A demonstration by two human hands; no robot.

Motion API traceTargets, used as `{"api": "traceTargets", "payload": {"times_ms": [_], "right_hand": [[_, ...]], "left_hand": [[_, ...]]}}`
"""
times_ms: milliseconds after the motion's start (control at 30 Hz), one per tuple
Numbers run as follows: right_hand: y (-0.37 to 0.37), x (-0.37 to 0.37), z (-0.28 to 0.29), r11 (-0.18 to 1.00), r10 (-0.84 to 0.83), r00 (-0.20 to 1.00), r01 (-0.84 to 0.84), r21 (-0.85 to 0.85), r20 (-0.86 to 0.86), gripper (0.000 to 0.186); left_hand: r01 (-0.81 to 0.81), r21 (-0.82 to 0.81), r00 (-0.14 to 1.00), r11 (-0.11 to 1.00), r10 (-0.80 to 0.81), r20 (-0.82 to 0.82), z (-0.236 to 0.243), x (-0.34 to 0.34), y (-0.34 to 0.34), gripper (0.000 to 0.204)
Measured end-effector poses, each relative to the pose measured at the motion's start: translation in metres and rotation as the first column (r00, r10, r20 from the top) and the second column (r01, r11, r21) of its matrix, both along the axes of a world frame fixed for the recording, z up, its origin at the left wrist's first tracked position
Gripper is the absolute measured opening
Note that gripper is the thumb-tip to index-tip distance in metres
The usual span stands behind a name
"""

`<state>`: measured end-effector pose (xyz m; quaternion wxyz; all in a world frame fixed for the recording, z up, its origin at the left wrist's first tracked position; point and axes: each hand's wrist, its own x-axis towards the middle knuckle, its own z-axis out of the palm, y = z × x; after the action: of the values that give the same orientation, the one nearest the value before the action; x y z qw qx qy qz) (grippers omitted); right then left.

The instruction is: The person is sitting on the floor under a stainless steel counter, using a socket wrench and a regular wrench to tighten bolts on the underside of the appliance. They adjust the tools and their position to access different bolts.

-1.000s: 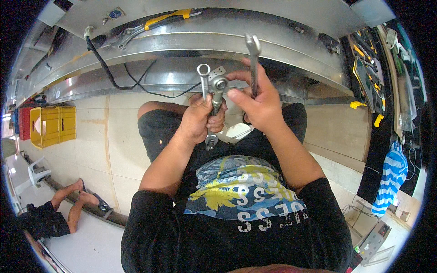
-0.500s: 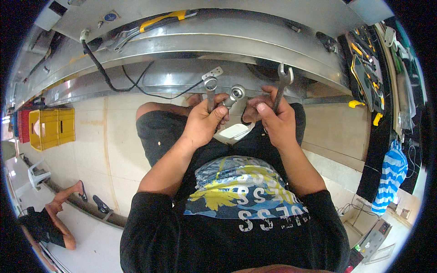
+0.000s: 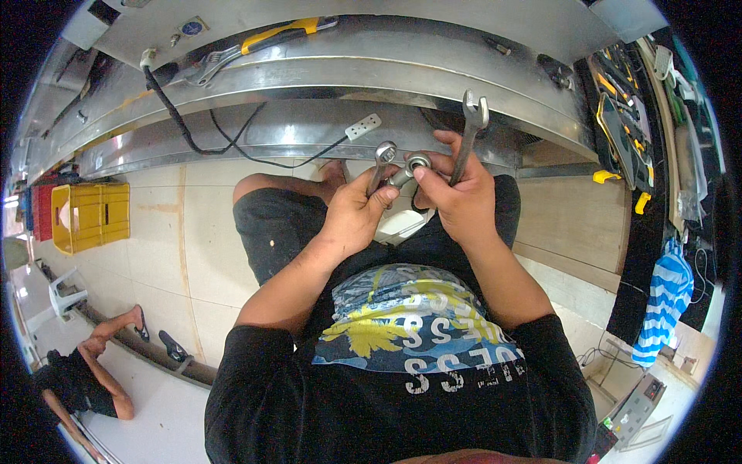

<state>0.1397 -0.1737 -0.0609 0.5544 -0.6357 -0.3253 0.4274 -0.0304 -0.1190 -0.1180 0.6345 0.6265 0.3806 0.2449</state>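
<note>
L hand (image 3: pixel 357 213) is gripping ring spanner (image 3: pixel 384 154) + rod end (image 3: pixel 417 162), near ctr; R hand (image 3: pixel 465 203) is closing round open-ended wrench (image 3: pixel 469 139), thumb on rod end; wrench could be slipping b/c grip's split.

Stretches across the top as a long steel bench (image 3: pixel 410 46), shiny and scuffed. Carries an adjustable wrench (image 3: pixel 259 44) toward the left, lying aslant with a yellow-and-black handle to the upper right and a metal head to the lower left. Bears a dark piece (image 3: pixel 497 46) farther right, too small to tell. Spreads out below as a pale tiled floor (image 3: pixel 158 278), marked with a brownish line. Supports a yellow crate (image 3: pixel 93 216) at the left, just beside a red crate (image 3: pixel 42 213).
</note>
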Motion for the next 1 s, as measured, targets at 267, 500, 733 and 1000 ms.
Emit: {"api": "traceTargets", "payload": {"times_ms": [267,500,733,1000], "right_hand": [[0.001,0.0,-0.002,0.999,0.043,0.999,-0.043,-0.019,0.031,0.046],[0.005,-0.003,-0.002,0.999,0.021,0.994,-0.017,-0.036,0.104,0.04],[0.005,-0.004,0.0,0.999,0.004,0.998,-0.001,-0.046,0.06,0.04],[0.002,0.003,-0.014,0.999,0.02,1.0,-0.019,0.026,-0.009,0.05]], "left_hand": [[-0.011,0.016,1.0,1.0,0.011,-0.004,-0.005,-0.001,-0.002,0.037],[-0.041,-0.01,0.998,0.999,0.04,-0.053,0.0,-0.002,-0.002,0.04],[-0.06,-0.021,0.996,0.998,0.059,-0.069,0.002,0.001,-0.001,0.039],[-0.217,-0.147,0.968,0.965,0.232,0.093,-0.003,0.001,0.0,0.043]]}}
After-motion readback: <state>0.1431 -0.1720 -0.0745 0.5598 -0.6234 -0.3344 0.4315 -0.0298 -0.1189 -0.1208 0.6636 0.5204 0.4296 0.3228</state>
